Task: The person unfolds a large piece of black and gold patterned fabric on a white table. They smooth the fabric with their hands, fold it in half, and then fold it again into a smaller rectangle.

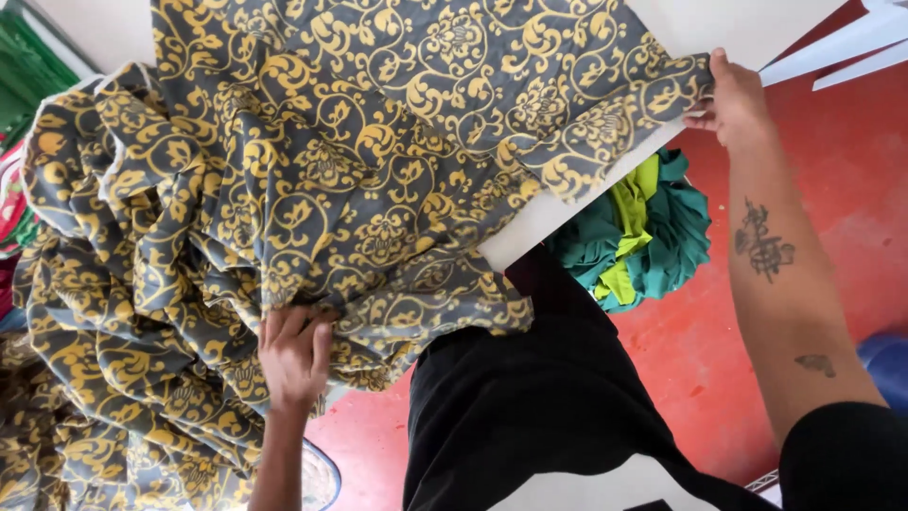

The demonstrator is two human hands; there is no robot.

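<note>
- One large patterned cloth [378, 170], dark grey with a yellow floral scroll print, fills most of the view; it lies spread and bunched over a white table [539, 222] and spills off the left side in deep folds.
- Two hands work on it. The left hand [293, 355] is clenched into a gathered fold at the cloth's near edge, fingers curled into the fabric, just beside the table's near edge.
- The right hand [733, 99] pinches the cloth's far right corner, thumb on top, holding that edge taut above the table top.
- The right forearm [780, 274] bears two dark tattoos, one larger near the wrist and one small near the elbow.
- Between the two hands the cloth's lower hem runs slanting, and a bare strip of white table shows beneath it.
- One crumpled heap of green cloths [638, 232], teal and lime, lies on the red floor [832, 170] just beside the table's edge, below the right hand.
- The person's black garment [530, 407] takes up the bottom centre.
- Open red floor stretches to the right of the arm; the left side is crowded with hanging folds.
- Green and red fabric [24, 114] shows at the far left edge, partly hidden.
</note>
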